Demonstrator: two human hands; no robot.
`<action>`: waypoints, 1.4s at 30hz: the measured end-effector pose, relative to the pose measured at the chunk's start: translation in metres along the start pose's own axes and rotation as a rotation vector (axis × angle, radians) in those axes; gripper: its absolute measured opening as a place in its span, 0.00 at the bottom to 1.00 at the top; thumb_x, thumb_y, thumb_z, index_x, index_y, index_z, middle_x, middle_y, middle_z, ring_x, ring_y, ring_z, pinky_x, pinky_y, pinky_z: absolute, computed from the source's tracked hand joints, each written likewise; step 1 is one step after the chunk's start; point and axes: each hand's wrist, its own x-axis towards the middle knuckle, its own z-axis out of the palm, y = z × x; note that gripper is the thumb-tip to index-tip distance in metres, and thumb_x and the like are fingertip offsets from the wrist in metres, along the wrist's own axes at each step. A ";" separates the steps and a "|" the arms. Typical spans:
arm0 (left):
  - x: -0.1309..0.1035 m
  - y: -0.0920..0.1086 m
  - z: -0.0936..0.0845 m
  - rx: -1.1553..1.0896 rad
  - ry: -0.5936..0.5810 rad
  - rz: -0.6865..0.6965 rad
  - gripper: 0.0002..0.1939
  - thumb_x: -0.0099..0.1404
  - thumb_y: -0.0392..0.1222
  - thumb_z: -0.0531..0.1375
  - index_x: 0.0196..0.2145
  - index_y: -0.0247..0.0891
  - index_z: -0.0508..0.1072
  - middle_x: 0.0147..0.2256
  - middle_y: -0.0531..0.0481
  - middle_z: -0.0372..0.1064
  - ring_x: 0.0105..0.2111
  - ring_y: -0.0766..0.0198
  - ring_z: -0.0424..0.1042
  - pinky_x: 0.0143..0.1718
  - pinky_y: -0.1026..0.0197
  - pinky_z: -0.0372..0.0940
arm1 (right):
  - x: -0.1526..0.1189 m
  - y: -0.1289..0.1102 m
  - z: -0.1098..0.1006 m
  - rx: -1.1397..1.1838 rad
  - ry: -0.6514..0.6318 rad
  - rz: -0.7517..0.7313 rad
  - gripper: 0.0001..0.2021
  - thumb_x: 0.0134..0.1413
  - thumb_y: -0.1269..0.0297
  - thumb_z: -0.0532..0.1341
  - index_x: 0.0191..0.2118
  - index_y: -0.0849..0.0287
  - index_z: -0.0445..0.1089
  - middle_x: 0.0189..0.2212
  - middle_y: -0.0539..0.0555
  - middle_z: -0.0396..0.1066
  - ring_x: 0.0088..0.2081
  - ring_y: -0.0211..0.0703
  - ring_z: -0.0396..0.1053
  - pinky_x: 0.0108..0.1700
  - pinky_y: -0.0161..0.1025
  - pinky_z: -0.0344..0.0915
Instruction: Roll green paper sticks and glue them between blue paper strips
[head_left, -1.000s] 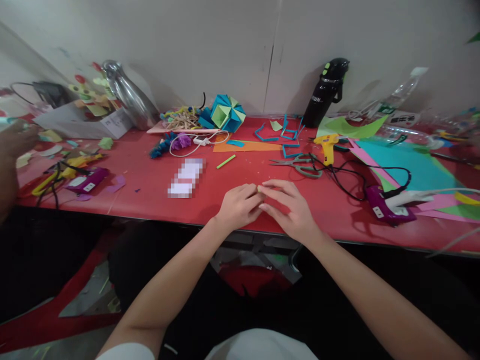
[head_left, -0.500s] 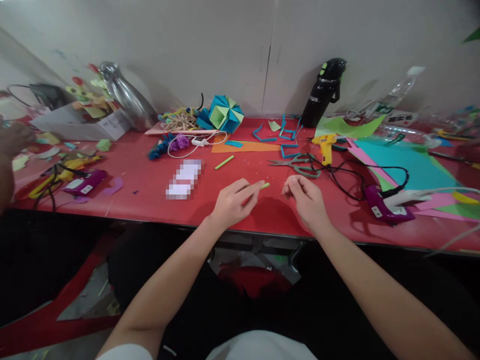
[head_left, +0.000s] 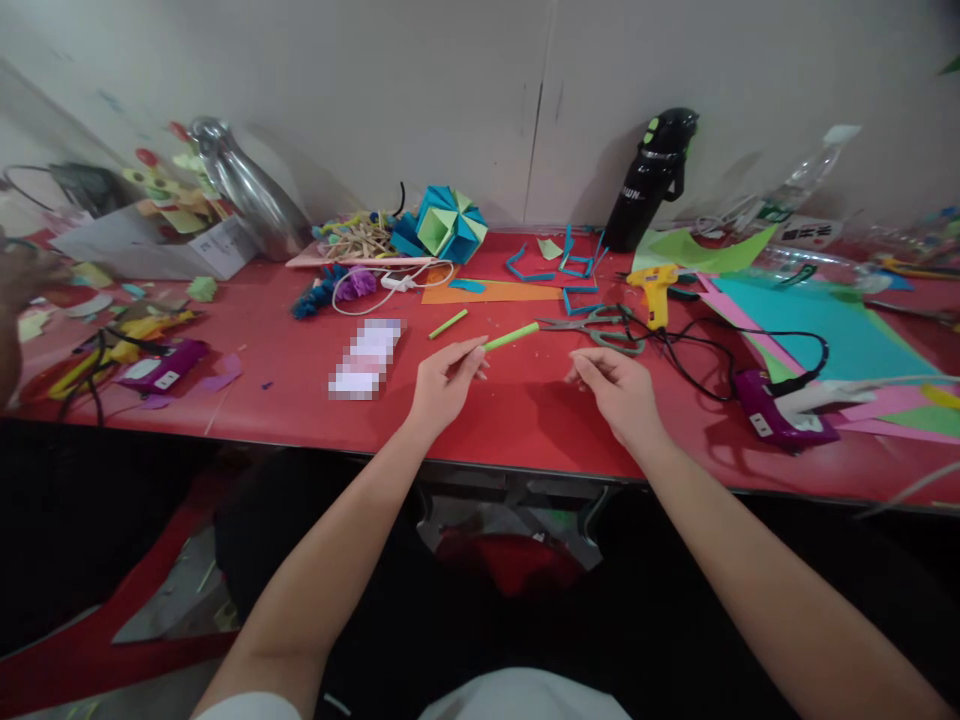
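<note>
Between the thumb and fingertips of my left hand (head_left: pixel 448 382) is one end of a slim light-green rolled paper stick (head_left: pixel 513 337). Its other end points right, toward the scissors (head_left: pixel 604 328). My right hand (head_left: pixel 616 388) is held over the red table with its fingers curled and thumb against them; what they hold, if anything, is too small to make out. A gap separates my right hand from the stick. A second green paper stick (head_left: pixel 448 323) lies beyond my left hand, beside a pixelated phone-like rectangle (head_left: pixel 366 360).
Bent blue paper strips (head_left: pixel 581 300) and an orange paper sheet (head_left: pixel 517 292) lie behind. A yellow glue gun (head_left: pixel 654 292), its cord, and a purple power strip (head_left: pixel 780 412) are right. A folded paper ball (head_left: pixel 450 225) and black bottle (head_left: pixel 651 180) stand near the wall. Another person's hand (head_left: pixel 26 280) shows far left.
My left hand has shifted slightly left, and the green stick now shows much more of its length, angled up to the right. My right hand has barely moved.
</note>
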 end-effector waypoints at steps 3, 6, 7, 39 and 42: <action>0.001 -0.003 0.000 -0.083 -0.020 -0.094 0.18 0.67 0.51 0.59 0.46 0.34 0.78 0.29 0.48 0.76 0.25 0.68 0.74 0.31 0.65 0.73 | 0.000 0.002 -0.001 -0.050 -0.011 0.018 0.17 0.55 0.50 0.65 0.25 0.58 0.71 0.20 0.51 0.70 0.24 0.39 0.67 0.33 0.38 0.67; -0.001 -0.002 0.001 -0.114 -0.053 -0.126 0.18 0.67 0.50 0.60 0.45 0.34 0.78 0.29 0.47 0.76 0.25 0.68 0.74 0.30 0.65 0.73 | -0.001 0.002 0.000 -0.114 -0.024 -0.006 0.21 0.57 0.50 0.63 0.19 0.57 0.67 0.14 0.49 0.65 0.21 0.38 0.65 0.33 0.39 0.67; -0.002 -0.001 0.001 -0.114 -0.073 -0.131 0.18 0.67 0.50 0.60 0.45 0.34 0.78 0.29 0.47 0.76 0.25 0.68 0.74 0.30 0.65 0.73 | -0.001 0.002 0.001 -0.117 -0.042 -0.022 0.18 0.57 0.50 0.62 0.23 0.58 0.71 0.18 0.50 0.68 0.24 0.39 0.67 0.34 0.39 0.68; -0.008 0.001 0.006 0.061 -0.259 -0.042 0.14 0.68 0.48 0.58 0.42 0.36 0.79 0.31 0.47 0.77 0.25 0.67 0.73 0.30 0.65 0.70 | -0.004 0.000 0.007 -0.109 -0.109 0.001 0.13 0.54 0.54 0.65 0.39 0.58 0.78 0.32 0.55 0.79 0.31 0.44 0.76 0.38 0.42 0.72; -0.008 0.002 0.006 0.053 -0.258 -0.050 0.14 0.68 0.48 0.58 0.42 0.37 0.79 0.31 0.47 0.77 0.26 0.66 0.74 0.30 0.64 0.70 | -0.004 -0.003 0.008 -0.146 -0.100 0.006 0.14 0.54 0.52 0.65 0.36 0.58 0.78 0.29 0.54 0.78 0.30 0.44 0.75 0.37 0.41 0.71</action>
